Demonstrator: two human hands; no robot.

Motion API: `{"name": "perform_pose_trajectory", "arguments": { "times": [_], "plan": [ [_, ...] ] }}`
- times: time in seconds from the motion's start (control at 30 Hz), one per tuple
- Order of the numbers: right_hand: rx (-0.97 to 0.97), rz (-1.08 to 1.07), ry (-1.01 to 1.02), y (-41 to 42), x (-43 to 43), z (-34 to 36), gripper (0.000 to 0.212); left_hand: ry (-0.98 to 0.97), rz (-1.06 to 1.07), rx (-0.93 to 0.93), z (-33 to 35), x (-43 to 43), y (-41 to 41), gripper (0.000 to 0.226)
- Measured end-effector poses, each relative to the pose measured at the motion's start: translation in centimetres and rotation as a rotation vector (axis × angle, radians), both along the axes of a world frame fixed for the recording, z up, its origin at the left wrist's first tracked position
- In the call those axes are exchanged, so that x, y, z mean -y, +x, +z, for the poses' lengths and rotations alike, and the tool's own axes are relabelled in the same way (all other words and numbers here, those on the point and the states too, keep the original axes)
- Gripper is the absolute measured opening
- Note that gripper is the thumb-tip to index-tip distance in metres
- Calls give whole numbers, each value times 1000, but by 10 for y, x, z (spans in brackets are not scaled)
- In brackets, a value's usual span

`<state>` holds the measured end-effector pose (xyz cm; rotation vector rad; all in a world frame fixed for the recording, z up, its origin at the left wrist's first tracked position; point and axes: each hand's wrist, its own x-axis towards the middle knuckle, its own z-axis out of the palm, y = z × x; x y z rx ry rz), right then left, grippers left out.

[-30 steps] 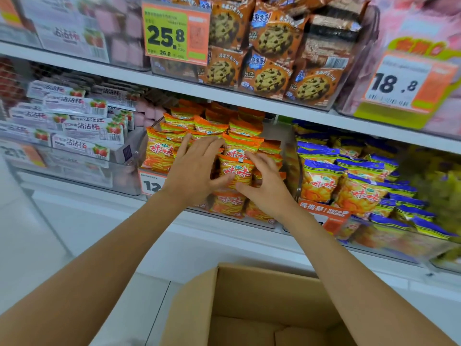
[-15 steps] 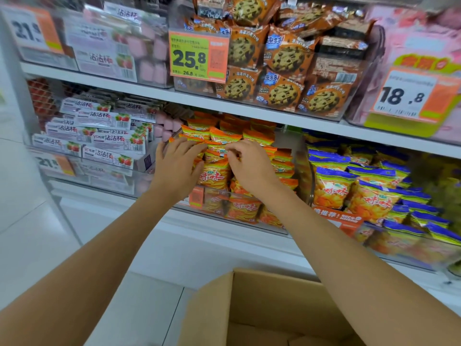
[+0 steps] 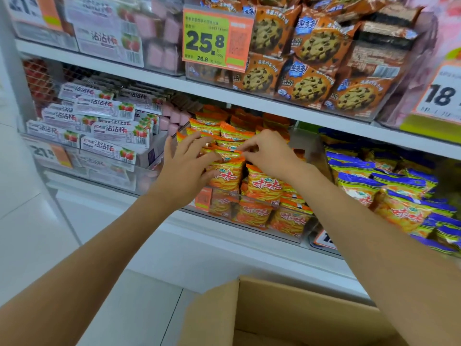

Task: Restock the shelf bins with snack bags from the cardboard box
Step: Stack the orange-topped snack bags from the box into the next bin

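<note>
Orange snack bags point(image 3: 264, 186) filled the clear bin point(image 3: 259, 201) on the middle shelf point(image 3: 249, 98), stacked in leaning rows. Through the head camera I saw both bare arms reaching into that bin. The left hand point(image 3: 184, 166) lay against the left side of the pile, its fingers point(image 3: 192, 143) spread and straight, holding nothing. The right hand point(image 3: 269, 153) sat beside it, its fingers point(image 3: 245, 146) curled and pinching the top seam of one bag point(image 3: 228, 156) near the middle of the pile. The cardboard box point(image 3: 274, 315) stood open at the bottom of my view, below the shelf and between the forearms; I could not tell what it held. Blue-topped bags point(image 3: 399, 196) filled the next bin to the right, strawberry boxes point(image 3: 112, 131) the one to the left. Cookie packs point(image 3: 311, 46) and a 25.8 price tag point(image 3: 214, 41) sat on the shelf above.
</note>
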<state>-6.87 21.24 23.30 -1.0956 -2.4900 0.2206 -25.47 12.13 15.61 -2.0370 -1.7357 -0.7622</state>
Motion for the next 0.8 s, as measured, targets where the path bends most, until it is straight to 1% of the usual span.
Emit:
{"name": "perform_pose_trajectory", "arguments": {
  "times": [0.07,0.1,0.13,0.17,0.23,0.27,0.3,0.33,0.4,0.43,0.5,0.57,0.67,0.8],
  "plan": [
    [-148,10,-39,-2,-1,0,20,51,2,-77,9,-4,-1,22],
    [-186,16,-62,-2,-3,0,21,57,1,-129,17,-6,-1,19],
    [-176,28,-82,-2,-5,0,22,31,-5,-183,24,-8,-1,20],
    [-115,44,-95,-2,-7,1,22,-24,-12,-235,30,-11,0,24],
    [63,64,-107,-1,-11,3,22,-153,-14,-288,34,-18,1,32],
    [101,65,-115,0,-12,4,23,-204,-10,-284,33,-21,1,34],
    [80,64,-139,1,-12,5,23,-230,-12,-256,33,-22,1,36],
    [14,60,-166,4,-11,7,24,-233,-18,-215,32,-22,1,36],
    [-138,52,-172,11,-5,10,26,-203,-22,-132,29,-18,0,37],
    [-179,40,-157,16,0,11,27,-171,-18,-90,27,-15,0,37],
    [-197,4,-117,26,11,9,26,-88,-4,-23,21,-9,1,41],
    [-145,-27,-83,40,21,2,31,-50,4,30,14,-3,5,48],
    [33,-16,-84,53,31,-16,52,-37,24,24,7,-3,8,56],
    [138,29,61,56,26,-39,56,-74,60,-38,5,-14,16,55]
  ]
}}
